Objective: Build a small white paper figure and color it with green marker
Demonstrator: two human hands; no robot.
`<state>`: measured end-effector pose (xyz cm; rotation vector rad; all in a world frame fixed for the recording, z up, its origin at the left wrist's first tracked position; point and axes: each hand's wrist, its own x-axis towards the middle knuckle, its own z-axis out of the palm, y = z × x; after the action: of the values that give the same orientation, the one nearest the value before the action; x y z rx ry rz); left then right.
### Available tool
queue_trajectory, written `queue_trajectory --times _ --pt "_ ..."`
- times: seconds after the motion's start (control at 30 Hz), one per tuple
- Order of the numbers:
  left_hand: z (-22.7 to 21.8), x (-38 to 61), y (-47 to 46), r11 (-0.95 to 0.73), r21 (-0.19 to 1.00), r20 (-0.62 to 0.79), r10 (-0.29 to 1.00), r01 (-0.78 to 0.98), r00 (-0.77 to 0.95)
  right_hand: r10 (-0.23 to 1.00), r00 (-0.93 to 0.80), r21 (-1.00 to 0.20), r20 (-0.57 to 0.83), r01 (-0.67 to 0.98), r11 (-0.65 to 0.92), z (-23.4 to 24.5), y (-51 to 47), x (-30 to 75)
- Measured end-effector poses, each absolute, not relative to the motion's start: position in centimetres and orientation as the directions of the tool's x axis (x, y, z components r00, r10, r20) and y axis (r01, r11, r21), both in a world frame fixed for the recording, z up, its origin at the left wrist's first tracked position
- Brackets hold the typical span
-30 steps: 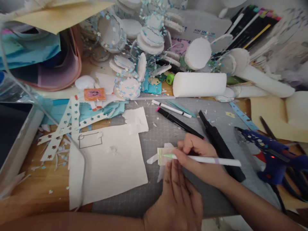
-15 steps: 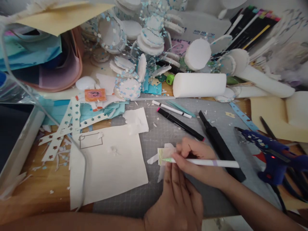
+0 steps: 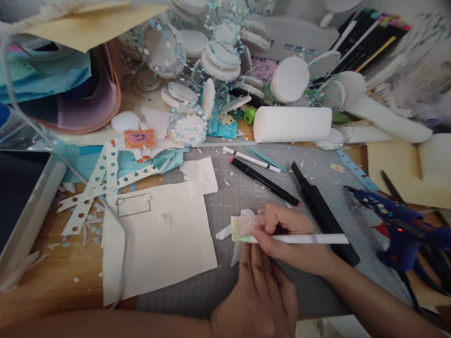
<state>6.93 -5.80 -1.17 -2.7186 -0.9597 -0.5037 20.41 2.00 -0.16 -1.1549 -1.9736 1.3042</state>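
My right hand point(image 3: 285, 234) grips a white marker point(image 3: 310, 239) with a pale green tip, the tip lying on the lower edge of a small paper scrap point(image 3: 241, 227) tinted green. My left hand point(image 3: 259, 293) lies flat below the scrap, fingers stretched out and together, fingertips pressing its lower edge onto the grey cutting mat point(image 3: 225, 202).
A white sheet point(image 3: 158, 244) with a drawn rectangle lies left of the scrap. Two pens point(image 3: 262, 178) and a black tool point(image 3: 322, 211) lie behind my hands; a blue glue gun point(image 3: 398, 225) is at right. Foam cylinders point(image 3: 292, 123), discs and paper scraps crowd the back. A tablet point(image 3: 21, 197) sits far left.
The marker tip has slid down the scrap from its middle to its lower edge, the right hand dropping slightly. The left hand has stayed put.
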Motion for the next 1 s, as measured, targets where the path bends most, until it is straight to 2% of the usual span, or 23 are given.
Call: queue_trajectory --times 0.37,0.63,1.0 --pt "-1.10 6.98 -5.86 -0.763 -0.068 0.375 0.577 0.642 0.725 0.857 -0.515 -0.892 0.002 0.386 0.234 -0.17 2.02 20.34" --pt "-1.41 7.07 -5.87 -0.751 -0.109 0.390 0.571 0.651 0.723 0.871 -0.491 -0.888 -0.010 0.405 0.218 -0.11 1.98 20.34" --pt "-1.03 6.96 -5.76 -0.770 -0.100 0.360 0.563 0.631 0.744 0.864 -0.500 -0.897 0.052 0.356 0.260 -0.31 1.92 20.37"
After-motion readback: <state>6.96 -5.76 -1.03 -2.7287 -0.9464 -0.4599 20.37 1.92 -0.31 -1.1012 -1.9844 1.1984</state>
